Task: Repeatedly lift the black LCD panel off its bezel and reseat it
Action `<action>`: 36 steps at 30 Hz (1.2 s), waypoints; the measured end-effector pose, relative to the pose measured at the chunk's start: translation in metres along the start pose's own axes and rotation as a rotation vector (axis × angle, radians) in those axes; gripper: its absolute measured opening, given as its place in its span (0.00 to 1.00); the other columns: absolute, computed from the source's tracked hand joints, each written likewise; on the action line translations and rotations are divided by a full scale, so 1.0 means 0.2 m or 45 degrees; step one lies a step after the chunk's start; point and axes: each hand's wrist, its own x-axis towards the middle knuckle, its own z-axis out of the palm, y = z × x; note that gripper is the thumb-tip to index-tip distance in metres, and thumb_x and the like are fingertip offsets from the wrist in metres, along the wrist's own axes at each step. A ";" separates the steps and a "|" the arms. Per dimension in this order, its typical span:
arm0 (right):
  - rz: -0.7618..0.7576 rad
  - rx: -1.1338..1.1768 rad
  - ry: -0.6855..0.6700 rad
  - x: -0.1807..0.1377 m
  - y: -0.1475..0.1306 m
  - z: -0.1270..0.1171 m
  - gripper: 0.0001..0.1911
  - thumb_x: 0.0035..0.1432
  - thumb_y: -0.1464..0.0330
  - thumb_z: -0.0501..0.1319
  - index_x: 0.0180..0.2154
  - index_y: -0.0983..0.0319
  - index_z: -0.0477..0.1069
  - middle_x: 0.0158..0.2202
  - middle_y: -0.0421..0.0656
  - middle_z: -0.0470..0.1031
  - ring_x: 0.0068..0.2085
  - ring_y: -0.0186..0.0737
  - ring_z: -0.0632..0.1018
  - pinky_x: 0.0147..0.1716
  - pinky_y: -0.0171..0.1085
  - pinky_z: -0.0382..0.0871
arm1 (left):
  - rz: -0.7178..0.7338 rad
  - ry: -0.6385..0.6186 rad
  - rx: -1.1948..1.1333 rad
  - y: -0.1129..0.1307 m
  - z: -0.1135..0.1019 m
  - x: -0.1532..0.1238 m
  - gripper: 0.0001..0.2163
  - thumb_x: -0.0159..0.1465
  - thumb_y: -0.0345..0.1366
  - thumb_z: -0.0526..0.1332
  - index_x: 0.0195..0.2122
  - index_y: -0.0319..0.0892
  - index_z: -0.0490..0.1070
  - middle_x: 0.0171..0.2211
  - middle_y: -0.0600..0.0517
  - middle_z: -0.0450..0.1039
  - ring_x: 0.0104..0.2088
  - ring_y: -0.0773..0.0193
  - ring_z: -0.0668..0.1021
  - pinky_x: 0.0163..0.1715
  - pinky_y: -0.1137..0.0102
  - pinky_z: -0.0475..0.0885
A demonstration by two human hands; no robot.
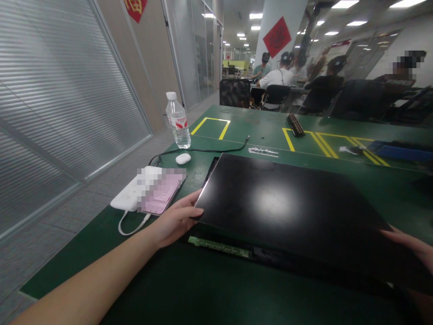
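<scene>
A large, flat black screen panel (304, 198) is held between my two hands above the green table. My left hand (177, 219) grips its left edge, thumb on top and fingers beneath. On the far side my right hand (407, 241) holds the right edge, thumb over the top; its other fingers are mostly hidden. A narrow green circuit board (219, 247) shows below the panel's near edge, beside a dark strip. Another dark edge (211, 169) peeks out behind the panel's left corner. Light reflects off the middle of the panel.
Left of the panel lie a phone (165, 192), a white power bank (130, 192) with a short cable, and a white earbud case (183, 158). A water bottle (179, 124) and black cable (209, 150) stand behind. Yellow tape marks the table (257, 128). People sit beyond.
</scene>
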 end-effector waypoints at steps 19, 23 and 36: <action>0.252 0.086 -0.070 -0.01 -0.06 0.04 0.20 0.24 0.76 0.66 0.26 0.51 0.79 0.25 0.41 0.83 0.27 0.52 0.85 0.19 0.38 0.82 | -0.030 0.039 0.001 0.01 0.01 -0.01 0.25 0.61 0.30 0.73 0.60 0.50 0.83 0.54 0.49 0.87 0.49 0.55 0.84 0.52 0.64 0.74; 0.299 0.091 -0.105 -0.03 -0.07 0.06 0.17 0.26 0.74 0.67 0.25 0.51 0.79 0.24 0.43 0.82 0.27 0.57 0.86 0.18 0.42 0.83 | -0.021 0.035 0.001 0.01 0.01 -0.01 0.24 0.60 0.31 0.73 0.59 0.50 0.84 0.53 0.49 0.87 0.49 0.54 0.84 0.51 0.65 0.74; 0.474 0.199 -0.121 -0.05 -0.10 0.08 0.18 0.31 0.72 0.69 0.30 0.50 0.80 0.34 0.41 0.88 0.28 0.53 0.86 0.22 0.43 0.85 | -0.022 0.009 0.007 0.01 0.02 -0.01 0.25 0.63 0.30 0.71 0.62 0.49 0.82 0.55 0.48 0.87 0.52 0.51 0.84 0.51 0.63 0.73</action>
